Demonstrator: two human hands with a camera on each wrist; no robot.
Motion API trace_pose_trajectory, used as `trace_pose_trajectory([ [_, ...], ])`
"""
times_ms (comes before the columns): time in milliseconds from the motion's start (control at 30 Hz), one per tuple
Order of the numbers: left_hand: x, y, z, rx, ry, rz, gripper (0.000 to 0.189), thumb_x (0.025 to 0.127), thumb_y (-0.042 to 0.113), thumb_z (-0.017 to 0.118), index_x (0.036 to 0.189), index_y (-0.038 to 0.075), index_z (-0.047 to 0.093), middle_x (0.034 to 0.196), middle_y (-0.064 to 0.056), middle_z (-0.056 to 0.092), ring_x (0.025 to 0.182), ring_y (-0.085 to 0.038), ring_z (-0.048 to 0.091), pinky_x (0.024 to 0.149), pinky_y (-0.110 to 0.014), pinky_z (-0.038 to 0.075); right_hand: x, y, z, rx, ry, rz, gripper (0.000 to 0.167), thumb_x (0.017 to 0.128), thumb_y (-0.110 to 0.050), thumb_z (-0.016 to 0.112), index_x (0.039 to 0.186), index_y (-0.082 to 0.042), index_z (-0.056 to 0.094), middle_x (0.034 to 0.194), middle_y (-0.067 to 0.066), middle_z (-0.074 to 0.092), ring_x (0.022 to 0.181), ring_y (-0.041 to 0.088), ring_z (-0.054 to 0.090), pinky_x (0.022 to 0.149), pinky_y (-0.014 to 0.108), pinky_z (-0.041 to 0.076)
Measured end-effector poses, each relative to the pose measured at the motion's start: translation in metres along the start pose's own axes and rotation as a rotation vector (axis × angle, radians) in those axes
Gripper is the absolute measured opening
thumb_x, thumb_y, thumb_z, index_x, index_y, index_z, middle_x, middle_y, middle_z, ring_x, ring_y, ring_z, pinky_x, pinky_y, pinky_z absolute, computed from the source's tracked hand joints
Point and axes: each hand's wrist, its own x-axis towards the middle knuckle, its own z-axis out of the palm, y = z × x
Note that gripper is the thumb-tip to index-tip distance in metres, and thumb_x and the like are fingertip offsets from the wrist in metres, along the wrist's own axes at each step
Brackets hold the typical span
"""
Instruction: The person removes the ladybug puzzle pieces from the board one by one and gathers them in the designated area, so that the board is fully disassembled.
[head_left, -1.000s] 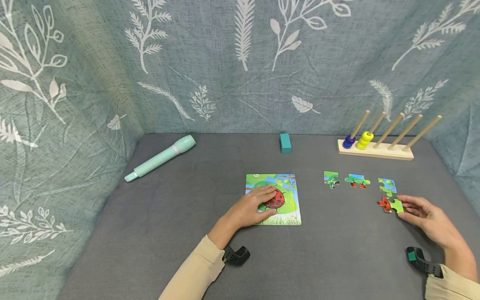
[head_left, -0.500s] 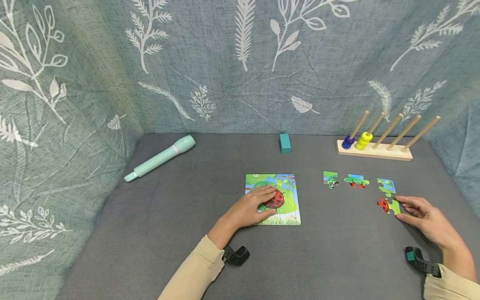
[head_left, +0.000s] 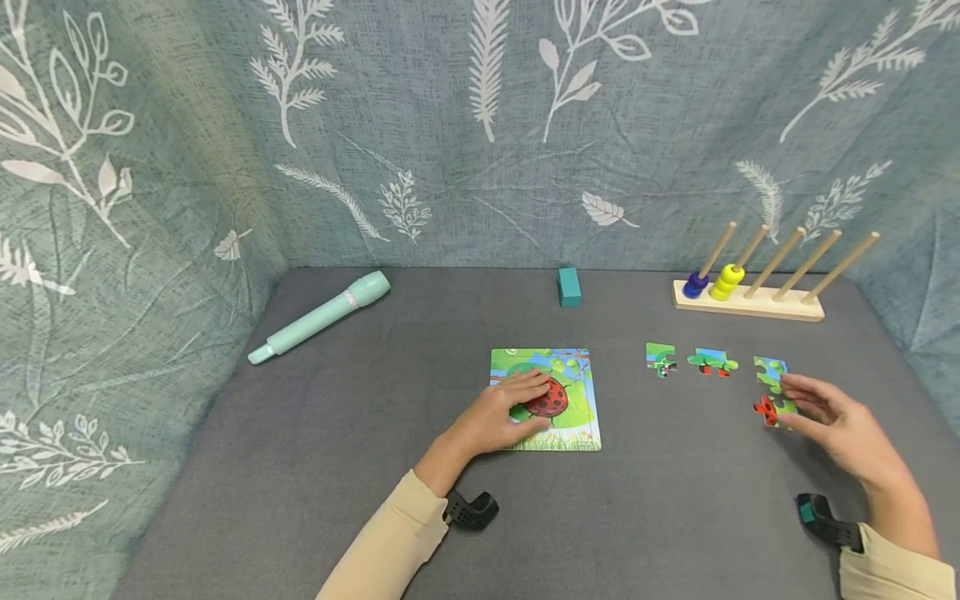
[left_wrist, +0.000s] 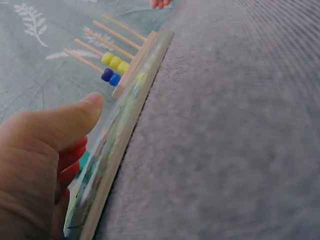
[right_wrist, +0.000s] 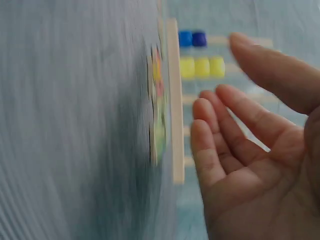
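Across the grey surface (head_left: 637, 517), your right hand (head_left: 843, 429) is the nearer one: its fingers spread loosely, gripping nothing, over the right end of the red-and-green jigsaw piece (head_left: 768, 409), which lies just to that hand's left, long axis running left to right; contact can't be told. Your left hand (head_left: 498, 419) rests relaxed on the ladybird puzzle (head_left: 577, 417). Count one puzzle, one five-peg stacking rack (head_left: 765, 307), one mint-green wand (head_left: 318, 322), three other jigsaw pieces (head_left: 713, 362), one teal block (head_left: 570, 287), three yellow beads (right_wrist: 201, 67), two blue beads (right_wrist: 185, 39).
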Motion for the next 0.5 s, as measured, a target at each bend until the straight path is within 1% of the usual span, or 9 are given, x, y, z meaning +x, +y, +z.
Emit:
trace_pose_trajectory([
  [67,-0.001,-0.001,-0.002,-0.008,0.01,0.002,0.056,0.087,0.03,0.069,0.135,0.006,0.054,0.142,-0.008,0.05,0.136,-0.024,0.041,0.115,-0.041,0.034,0.002,-0.012,0.005,0.02,-0.024,-0.04,0.058,0.089,-0.013,0.067,0.138,0.003,0.042,0.11,-0.034,0.044,0.098,-0.024,0.042,0.073,-0.002,0.041],
  [167,-0.004,-0.002,-0.007,-0.005,0.022,-0.009,0.056,0.087,0.029,0.069,0.135,0.006,0.053,0.143,-0.008,0.049,0.136,-0.024,0.041,0.115,-0.042,0.035,0.007,-0.028,0.019,0.047,-0.031,-0.139,0.055,0.086,-0.006,0.069,0.134,0.006,0.045,0.114,-0.034,0.045,0.103,-0.021,0.044,0.079,-0.002,0.041],
  [233,-0.007,-0.004,-0.01,0.004,0.029,-0.005,0.056,0.087,0.028,0.069,0.135,0.004,0.054,0.143,-0.008,0.049,0.136,-0.025,0.041,0.114,-0.042,0.035,0.01,-0.037,0.031,0.064,-0.037,-0.204,0.053,0.084,-0.002,0.07,0.131,0.008,0.047,0.118,-0.031,0.047,0.106,-0.02,0.045,0.085,-0.002,0.04],
  [300,-0.011,-0.007,-0.012,0.01,0.036,-0.007,0.056,0.086,0.027,0.07,0.134,0.003,0.054,0.143,-0.009,0.049,0.136,-0.025,0.041,0.115,-0.04,0.035,0.013,-0.047,0.041,0.074,-0.05,-0.256,0.052,0.083,0.002,0.07,0.13,0.009,0.048,0.122,-0.017,0.053,0.109,-0.018,0.044,0.089,-0.002,0.037],
  [367,-0.014,-0.009,-0.014,0.015,0.036,-0.012,0.057,0.085,0.027,0.071,0.134,0.003,0.054,0.143,-0.009,0.049,0.136,-0.026,0.04,0.116,-0.038,0.033,0.016,-0.059,0.051,0.066,-0.076,-0.273,0.053,0.083,-0.001,0.07,0.13,0.007,0.049,0.126,0.0,0.055,0.11,-0.017,0.044,0.09,-0.002,0.036],
  [400,-0.015,-0.009,-0.014,0.011,0.036,-0.016,0.057,0.085,0.027,0.071,0.134,0.003,0.054,0.143,-0.009,0.048,0.136,-0.026,0.04,0.116,-0.037,0.033,0.018,-0.064,0.056,0.062,-0.09,-0.277,0.053,0.083,-0.002,0.071,0.131,0.006,0.049,0.127,0.008,0.055,0.111,-0.014,0.045,0.091,-0.002,0.035],
  [467,-0.018,-0.01,-0.015,0.005,0.033,-0.023,0.059,0.085,0.028,0.071,0.135,0.003,0.054,0.144,-0.009,0.048,0.137,-0.026,0.039,0.117,-0.036,0.031,0.021,-0.076,0.069,0.042,-0.13,-0.273,0.054,0.084,-0.006,0.071,0.132,0.004,0.049,0.128,0.02,0.053,0.114,-0.002,0.05,0.092,-0.002,0.035],
  [500,-0.018,-0.01,-0.015,0.002,0.03,-0.023,0.059,0.085,0.029,0.071,0.135,0.003,0.053,0.144,-0.009,0.047,0.137,-0.026,0.039,0.118,-0.035,0.03,0.024,-0.082,0.075,0.033,-0.158,-0.271,0.054,0.085,-0.009,0.071,0.133,0.003,0.049,0.129,0.021,0.053,0.116,0.005,0.052,0.093,-0.001,0.035],
])
